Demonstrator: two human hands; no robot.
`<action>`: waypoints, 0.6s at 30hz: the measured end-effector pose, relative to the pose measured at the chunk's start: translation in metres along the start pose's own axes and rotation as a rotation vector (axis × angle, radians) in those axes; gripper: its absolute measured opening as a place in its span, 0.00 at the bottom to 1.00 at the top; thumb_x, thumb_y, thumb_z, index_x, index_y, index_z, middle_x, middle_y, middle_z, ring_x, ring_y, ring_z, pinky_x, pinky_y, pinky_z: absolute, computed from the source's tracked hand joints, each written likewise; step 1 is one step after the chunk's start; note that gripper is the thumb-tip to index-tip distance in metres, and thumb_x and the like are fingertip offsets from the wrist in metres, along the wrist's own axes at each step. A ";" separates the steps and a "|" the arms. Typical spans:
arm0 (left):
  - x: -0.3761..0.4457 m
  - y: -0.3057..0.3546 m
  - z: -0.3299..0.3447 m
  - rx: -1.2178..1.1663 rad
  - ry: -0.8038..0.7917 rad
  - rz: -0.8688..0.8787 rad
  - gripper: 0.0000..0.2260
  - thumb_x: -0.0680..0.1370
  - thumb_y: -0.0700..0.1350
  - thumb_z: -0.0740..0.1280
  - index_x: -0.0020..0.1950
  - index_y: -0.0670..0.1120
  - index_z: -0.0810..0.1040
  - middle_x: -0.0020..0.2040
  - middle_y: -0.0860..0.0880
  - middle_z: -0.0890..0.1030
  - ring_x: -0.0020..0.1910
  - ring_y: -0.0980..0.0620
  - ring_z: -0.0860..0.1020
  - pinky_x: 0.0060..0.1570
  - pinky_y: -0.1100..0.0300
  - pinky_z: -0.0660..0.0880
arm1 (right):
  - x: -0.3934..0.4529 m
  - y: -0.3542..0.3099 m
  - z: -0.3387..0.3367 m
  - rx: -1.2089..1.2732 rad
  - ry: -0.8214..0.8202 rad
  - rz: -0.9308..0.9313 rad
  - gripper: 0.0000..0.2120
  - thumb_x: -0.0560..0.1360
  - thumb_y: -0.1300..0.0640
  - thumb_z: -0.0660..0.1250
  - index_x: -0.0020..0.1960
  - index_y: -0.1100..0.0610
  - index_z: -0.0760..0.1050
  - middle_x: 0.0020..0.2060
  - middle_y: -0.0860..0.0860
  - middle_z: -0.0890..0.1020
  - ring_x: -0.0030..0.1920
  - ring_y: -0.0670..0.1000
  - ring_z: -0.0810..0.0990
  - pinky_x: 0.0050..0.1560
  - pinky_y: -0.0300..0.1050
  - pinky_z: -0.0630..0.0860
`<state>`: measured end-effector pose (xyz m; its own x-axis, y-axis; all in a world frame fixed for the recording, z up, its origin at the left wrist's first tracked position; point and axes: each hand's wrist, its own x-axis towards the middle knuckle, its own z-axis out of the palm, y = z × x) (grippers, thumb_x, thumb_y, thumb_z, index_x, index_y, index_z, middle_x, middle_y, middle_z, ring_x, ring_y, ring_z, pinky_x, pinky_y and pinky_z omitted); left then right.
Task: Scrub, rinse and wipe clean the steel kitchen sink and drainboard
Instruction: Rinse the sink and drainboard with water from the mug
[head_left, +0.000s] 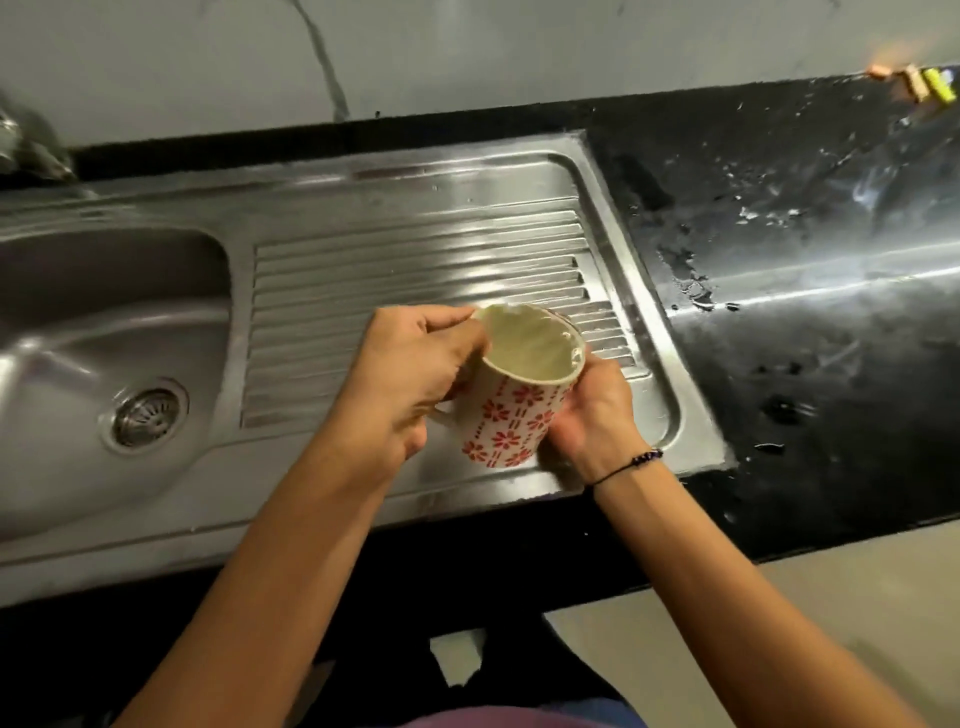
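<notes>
We've got the mug (511, 405) over the drainboard (415, 260), left hand (410, 374) fingers curled on its handle side, right hand (592, 415) wrapped round the base.

Sink bowl (104, 332) cut off at left edge, far wall out of frame. Tap (28, 143) top left is motion-blurred and cropped, shape unreadable. Small orange/yellow items (919, 83) at top right corner blurred, can't tell what they are. Mug (514, 395): handle mostly hidden behind left hand (410, 379), base and far side covered by right hand (592, 415); contents unclear, pale sheen only. Right fingers hidden behind mug. Drainboard (415, 260) partly covered by hands and mug. Counter (805, 260) runs off right edge. Dark shape at bottom centre between forearms unidentifiable.
</notes>
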<state>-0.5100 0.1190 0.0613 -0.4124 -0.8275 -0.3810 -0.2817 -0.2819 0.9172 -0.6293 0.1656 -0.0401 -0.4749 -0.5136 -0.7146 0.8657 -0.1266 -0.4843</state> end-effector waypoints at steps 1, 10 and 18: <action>0.001 0.000 0.005 0.024 0.016 0.017 0.11 0.72 0.35 0.64 0.34 0.47 0.82 0.29 0.49 0.73 0.24 0.59 0.66 0.26 0.68 0.64 | 0.001 -0.001 0.000 0.018 0.023 0.003 0.09 0.71 0.68 0.58 0.48 0.65 0.75 0.51 0.63 0.79 0.49 0.57 0.76 0.61 0.55 0.73; 0.015 -0.017 -0.005 0.044 0.170 0.062 0.13 0.70 0.36 0.65 0.48 0.48 0.84 0.27 0.58 0.77 0.22 0.64 0.68 0.26 0.71 0.65 | 0.016 -0.027 -0.013 -1.516 -0.586 -0.970 0.10 0.75 0.64 0.61 0.51 0.61 0.80 0.45 0.56 0.83 0.47 0.52 0.77 0.51 0.43 0.75; 0.009 -0.025 0.000 0.013 0.265 0.014 0.12 0.70 0.37 0.66 0.49 0.48 0.84 0.33 0.56 0.81 0.26 0.64 0.72 0.27 0.70 0.67 | 0.052 -0.097 -0.057 -2.523 -0.998 -1.137 0.24 0.75 0.32 0.39 0.71 0.29 0.43 0.75 0.48 0.43 0.74 0.63 0.41 0.68 0.68 0.41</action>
<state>-0.5069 0.1185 0.0343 -0.1751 -0.9300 -0.3231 -0.2892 -0.2651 0.9198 -0.7471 0.2001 -0.0588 0.3208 -0.9219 -0.2172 -0.9470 -0.3160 -0.0571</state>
